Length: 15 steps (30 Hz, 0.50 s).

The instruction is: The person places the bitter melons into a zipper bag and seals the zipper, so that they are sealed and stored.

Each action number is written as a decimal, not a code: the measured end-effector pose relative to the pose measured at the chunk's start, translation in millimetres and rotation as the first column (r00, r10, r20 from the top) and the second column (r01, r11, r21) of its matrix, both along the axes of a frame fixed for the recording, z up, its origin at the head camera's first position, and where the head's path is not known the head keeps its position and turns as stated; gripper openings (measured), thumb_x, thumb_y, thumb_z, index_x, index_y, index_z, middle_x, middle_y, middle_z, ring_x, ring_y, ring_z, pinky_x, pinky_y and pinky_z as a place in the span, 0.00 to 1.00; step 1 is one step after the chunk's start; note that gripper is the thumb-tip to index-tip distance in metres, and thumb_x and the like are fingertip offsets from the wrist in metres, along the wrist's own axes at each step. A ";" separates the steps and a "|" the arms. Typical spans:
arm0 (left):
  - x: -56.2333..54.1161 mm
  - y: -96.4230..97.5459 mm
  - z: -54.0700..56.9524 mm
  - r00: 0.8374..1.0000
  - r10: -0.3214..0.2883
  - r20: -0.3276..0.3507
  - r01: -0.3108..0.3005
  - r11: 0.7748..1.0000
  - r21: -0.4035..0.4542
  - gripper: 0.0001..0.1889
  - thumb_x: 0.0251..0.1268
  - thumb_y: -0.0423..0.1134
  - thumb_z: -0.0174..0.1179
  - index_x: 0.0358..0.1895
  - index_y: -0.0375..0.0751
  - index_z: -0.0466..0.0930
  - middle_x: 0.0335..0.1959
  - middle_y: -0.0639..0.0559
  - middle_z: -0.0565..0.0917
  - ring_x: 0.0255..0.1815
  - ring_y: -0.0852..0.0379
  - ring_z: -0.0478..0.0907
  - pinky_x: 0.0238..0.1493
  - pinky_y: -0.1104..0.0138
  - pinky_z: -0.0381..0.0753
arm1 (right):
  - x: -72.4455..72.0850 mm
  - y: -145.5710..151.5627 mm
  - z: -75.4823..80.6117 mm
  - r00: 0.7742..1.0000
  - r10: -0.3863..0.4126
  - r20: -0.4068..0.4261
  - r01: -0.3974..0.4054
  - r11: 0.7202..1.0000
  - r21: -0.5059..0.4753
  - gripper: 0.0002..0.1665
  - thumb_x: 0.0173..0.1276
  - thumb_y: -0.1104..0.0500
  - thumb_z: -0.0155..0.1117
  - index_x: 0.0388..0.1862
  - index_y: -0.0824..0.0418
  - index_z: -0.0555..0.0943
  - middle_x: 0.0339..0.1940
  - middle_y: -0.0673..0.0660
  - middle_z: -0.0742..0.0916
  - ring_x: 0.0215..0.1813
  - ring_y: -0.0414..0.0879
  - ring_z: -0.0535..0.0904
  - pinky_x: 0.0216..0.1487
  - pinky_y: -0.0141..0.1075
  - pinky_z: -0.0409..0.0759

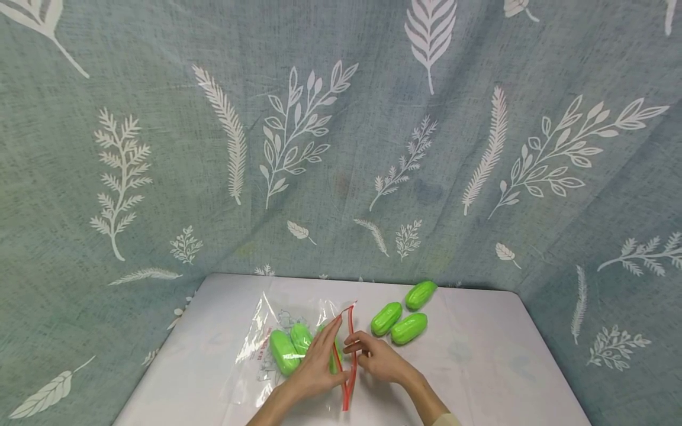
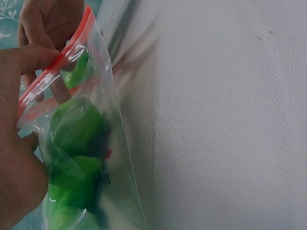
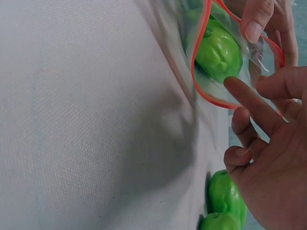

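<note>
A clear zip bag (image 1: 250,349) with a red zip edge (image 2: 60,60) lies on the table, its mouth spread apart. Inside are green oblong, ridged vegetables (image 1: 284,353), several of them, one right at the mouth (image 3: 218,52). My left hand (image 1: 317,364) holds the bag at its mouth, thumb and fingers over the red edge. My right hand (image 1: 378,358) is at the opening from the right. Its index finger (image 3: 249,98) reaches past the red rim, the tip right by the nearest green vegetable, while the other fingers bend loosely with nothing in them.
Three more green vegetables (image 1: 409,329) lie together on the white table (image 1: 490,367), behind and right of my right hand. A grey-green curtain (image 1: 341,177) with white leaf prints hangs beyond the table's far edge and along its sides.
</note>
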<state>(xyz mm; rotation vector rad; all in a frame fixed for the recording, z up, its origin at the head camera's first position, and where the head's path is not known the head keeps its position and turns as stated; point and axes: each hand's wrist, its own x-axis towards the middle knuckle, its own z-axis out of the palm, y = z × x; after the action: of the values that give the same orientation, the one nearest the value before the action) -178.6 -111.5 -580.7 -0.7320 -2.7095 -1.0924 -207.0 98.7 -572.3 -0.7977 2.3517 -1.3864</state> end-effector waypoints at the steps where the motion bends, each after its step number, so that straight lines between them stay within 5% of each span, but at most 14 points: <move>1: 0.3 -0.1 0.0 1.000 0.000 0.004 0.000 1.000 -0.001 0.63 0.46 0.49 0.75 0.83 0.50 0.41 0.81 0.50 0.52 0.79 0.37 0.53 0.75 0.39 0.55 | 0.3 0.3 0.1 1.000 0.000 0.003 0.000 1.000 -0.002 0.26 0.65 0.75 0.51 0.59 0.60 0.76 0.53 0.54 0.88 0.60 0.52 0.83 0.61 0.50 0.78; 8: 0.9 -0.9 -0.7 1.000 0.001 0.017 -0.001 1.000 -0.002 0.63 0.46 0.49 0.75 0.83 0.50 0.41 0.81 0.48 0.53 0.78 0.36 0.54 0.75 0.39 0.56 | 1.3 5.9 0.4 1.000 -0.005 0.020 0.005 1.000 -0.006 0.23 0.67 0.72 0.54 0.61 0.60 0.76 0.55 0.58 0.88 0.60 0.55 0.82 0.54 0.37 0.76; 15: 0.0 -1.1 -1.0 1.000 0.002 0.012 -0.002 1.000 0.003 0.64 0.44 0.48 0.76 0.83 0.51 0.41 0.81 0.49 0.54 0.79 0.37 0.54 0.75 0.39 0.56 | 1.9 15.9 5.9 1.000 -0.013 -0.015 0.013 1.000 -0.008 0.20 0.70 0.68 0.58 0.59 0.56 0.78 0.53 0.60 0.88 0.55 0.55 0.83 0.47 0.34 0.75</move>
<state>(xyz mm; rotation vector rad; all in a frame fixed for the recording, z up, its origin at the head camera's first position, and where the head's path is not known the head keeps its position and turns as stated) -178.6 -112.6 -581.7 -0.7251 -2.7176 -1.1032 -205.1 114.6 -566.4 -0.7989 2.3684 -1.4002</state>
